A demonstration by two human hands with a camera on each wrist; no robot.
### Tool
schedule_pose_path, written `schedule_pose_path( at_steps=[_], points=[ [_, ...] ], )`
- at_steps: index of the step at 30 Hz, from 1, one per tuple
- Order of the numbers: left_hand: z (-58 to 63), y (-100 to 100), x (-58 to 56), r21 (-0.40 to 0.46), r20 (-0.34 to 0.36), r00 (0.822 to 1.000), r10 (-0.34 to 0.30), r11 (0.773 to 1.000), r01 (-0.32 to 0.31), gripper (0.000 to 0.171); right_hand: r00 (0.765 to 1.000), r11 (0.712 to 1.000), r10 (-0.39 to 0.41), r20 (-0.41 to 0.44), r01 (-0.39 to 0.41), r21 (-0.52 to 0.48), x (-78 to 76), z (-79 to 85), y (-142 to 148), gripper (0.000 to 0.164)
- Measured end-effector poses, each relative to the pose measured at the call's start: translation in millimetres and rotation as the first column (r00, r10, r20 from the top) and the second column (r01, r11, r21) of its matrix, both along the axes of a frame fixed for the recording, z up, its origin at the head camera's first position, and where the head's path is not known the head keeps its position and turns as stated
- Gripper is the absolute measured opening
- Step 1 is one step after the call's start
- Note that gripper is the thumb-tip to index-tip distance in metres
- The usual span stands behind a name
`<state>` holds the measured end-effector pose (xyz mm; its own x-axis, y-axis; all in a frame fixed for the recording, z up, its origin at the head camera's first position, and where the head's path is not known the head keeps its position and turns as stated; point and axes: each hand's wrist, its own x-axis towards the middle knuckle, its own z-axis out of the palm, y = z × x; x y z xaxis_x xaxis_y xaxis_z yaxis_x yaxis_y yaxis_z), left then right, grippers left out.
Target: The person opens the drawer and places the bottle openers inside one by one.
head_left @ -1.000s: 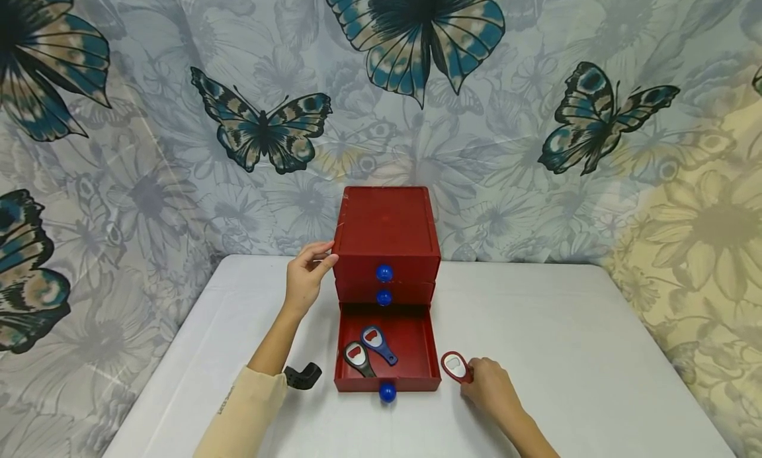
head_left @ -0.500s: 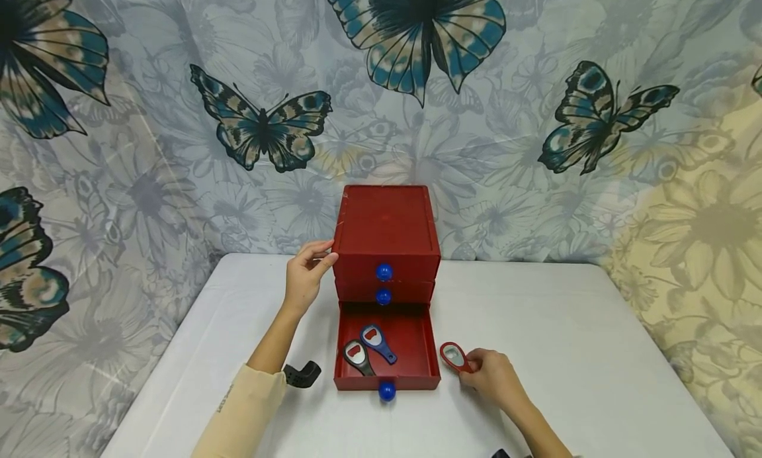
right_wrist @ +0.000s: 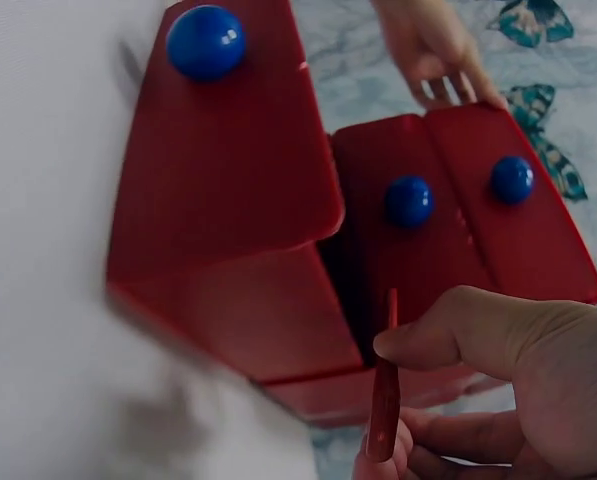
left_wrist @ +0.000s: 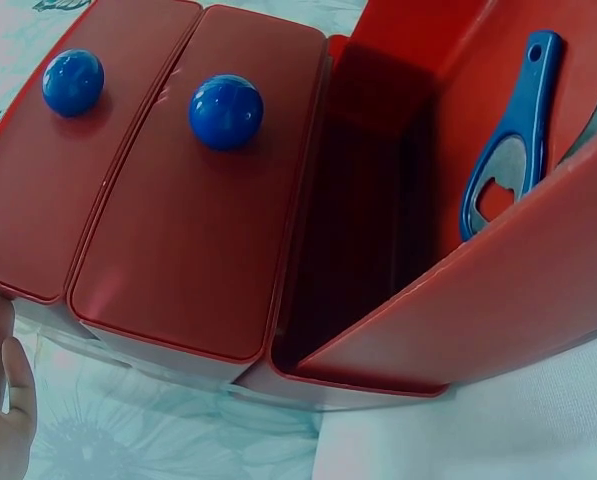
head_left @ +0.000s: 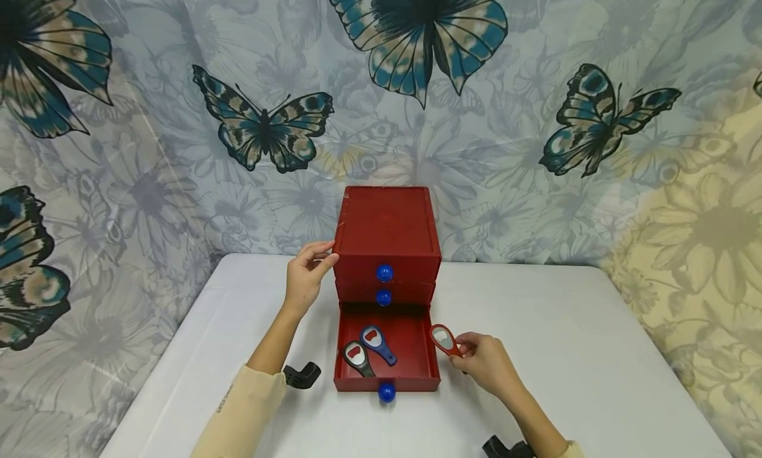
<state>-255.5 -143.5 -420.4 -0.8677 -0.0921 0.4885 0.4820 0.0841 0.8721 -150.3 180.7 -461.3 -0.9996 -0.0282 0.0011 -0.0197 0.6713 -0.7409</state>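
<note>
A red drawer box [head_left: 385, 220] with blue knobs stands at mid-table, its bottom drawer [head_left: 413, 362] pulled out. Inside that drawer lie a blue bottle opener [head_left: 378, 344] and a black bottle opener [head_left: 358, 359]. My left hand [head_left: 305, 282] touches the box's upper left side, fingers nearly straight; in the left wrist view only part of the left hand [left_wrist: 3, 400] shows. Between thumb and fingers, my right hand [head_left: 488, 364] pinches a red bottle opener [head_left: 443, 339] by its handle end, its head at the drawer's right wall. Edge-on, the red opener [right_wrist: 386, 395] appears in the right wrist view.
The white table [head_left: 571, 352] extends on both sides of the box. Behind it hangs a butterfly-patterned cloth [head_left: 476, 200]. Black wrist-worn devices show near the left forearm [head_left: 303, 376] and at the bottom right. Two upper drawers [head_left: 411, 273] are pushed in.
My right hand has lifted the red bottle opener and moved it up and left, toward the pulled-out drawer. The left hand has stayed at the box.
</note>
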Motion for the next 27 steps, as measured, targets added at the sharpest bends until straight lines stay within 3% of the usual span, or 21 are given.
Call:
schedule_pose_path(
  at_steps=[16,27],
  points=[
    [-1.7,-1,-1.9,-0.024,-0.008,1.0,0.016,1.0,-0.017,0.031,0.989,0.989,0.121,-0.086,-0.112,0.098,-21.0,14.8,-45,0.025],
    [-1.4,0,-1.1,-0.01,-0.005,1.0,0.011,1.0,-0.011,0.032,0.979,0.973,0.168,-0.111,-0.146,0.181,-33.5,4.9,-71,0.032]
  ],
)
